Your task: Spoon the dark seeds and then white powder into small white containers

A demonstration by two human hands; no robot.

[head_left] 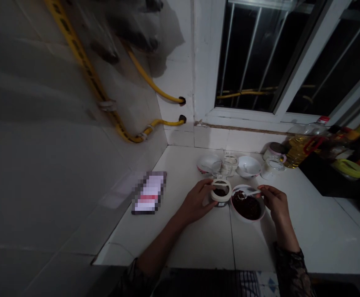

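Note:
My left hand (198,201) is closed around the side of a small jar (222,202) with a white rim and a raised clear lid. Dark red contents show inside the jar. A white spoon (252,192) is pinched in my right hand (274,200). Its bowl is over a white bowl (262,212) of dark red, chunky sauce (248,207), just right of the jar. Some of the sauce seems to be on the spoon's tip. The jar and the bowl stand side by side on the white tiled counter (198,247).
Behind my hands stand two white bowls (209,163) and several lidded jars (272,168). A phone (150,192) lies at the left. Toward the right are an oil bottle (297,146) and a dark box (320,175) of containers. A yellow pipe (118,123) runs along the wall.

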